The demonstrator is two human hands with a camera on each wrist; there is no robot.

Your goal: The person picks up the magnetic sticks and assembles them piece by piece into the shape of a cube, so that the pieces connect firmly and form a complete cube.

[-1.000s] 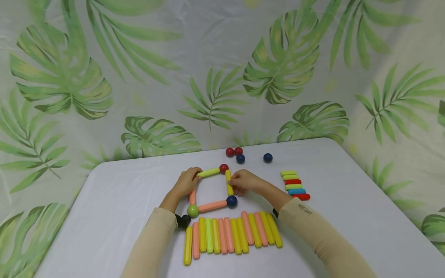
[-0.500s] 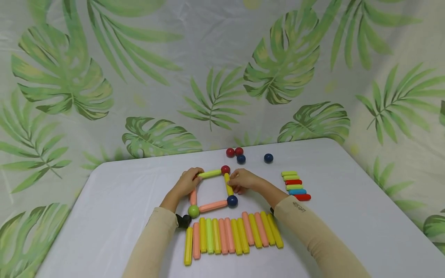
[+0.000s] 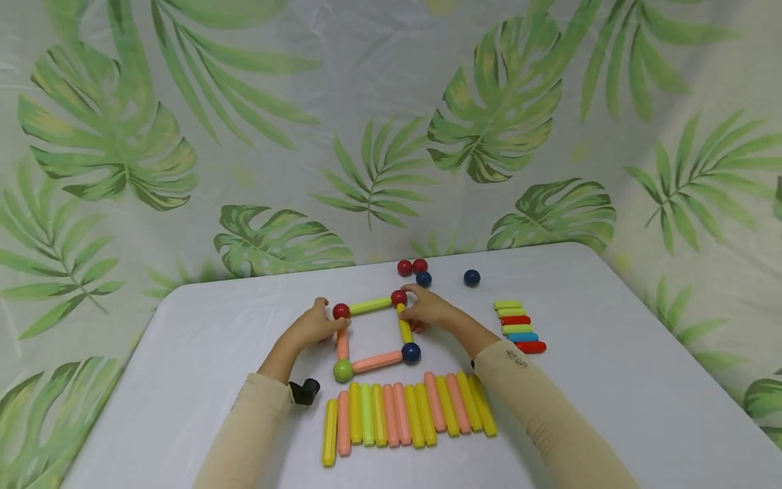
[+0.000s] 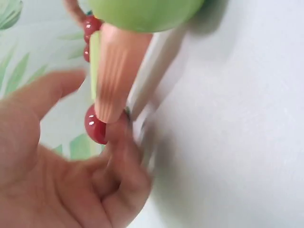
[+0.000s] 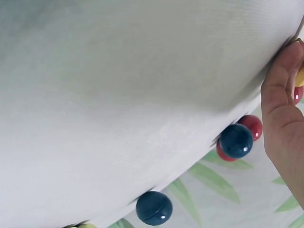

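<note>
A four-sided frame of sticks and balls lies on the table. Its corners are a red ball (image 3: 341, 311), a second red ball (image 3: 399, 297), a dark blue ball (image 3: 411, 353) and a green ball (image 3: 343, 371). Between them run a lime stick (image 3: 370, 305), a yellow stick (image 3: 406, 331) and two salmon sticks, one in front (image 3: 377, 361) and one at left (image 4: 118, 71). My left hand (image 3: 313, 324) is spread at the left red ball, thumb apart from the fingers. My right hand (image 3: 427, 309) has its thumb at the yellow stick and a finger stretched past the right red ball.
In front of the frame lies a row of yellow, salmon and lime sticks (image 3: 403, 414). Shorter coloured sticks (image 3: 518, 329) are stacked in a column at right. Loose red balls (image 3: 404, 267) and blue balls (image 3: 472, 278) sit near the back edge, before a leaf-patterned cloth.
My left hand has let go of the left red ball corner and drawn back leftward. My right hand's finger has stretched from the yellow stick up toward the right red ball.
</note>
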